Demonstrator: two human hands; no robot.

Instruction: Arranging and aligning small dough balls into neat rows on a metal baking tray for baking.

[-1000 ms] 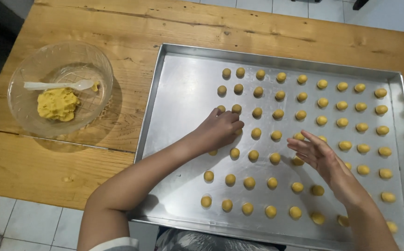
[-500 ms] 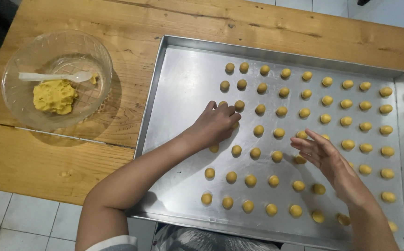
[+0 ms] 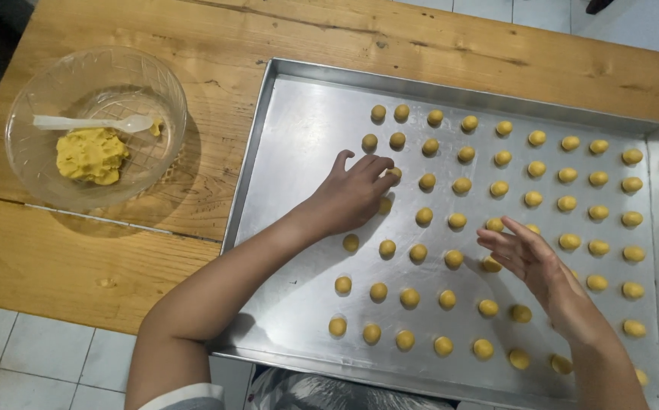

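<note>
Roughly fifty-five dough balls (image 3: 457, 220) in view, one tray (image 3: 291, 137), one bowl (image 3: 26, 163), one spoon (image 3: 90, 122), one dough lump (image 3: 90, 154).
</note>
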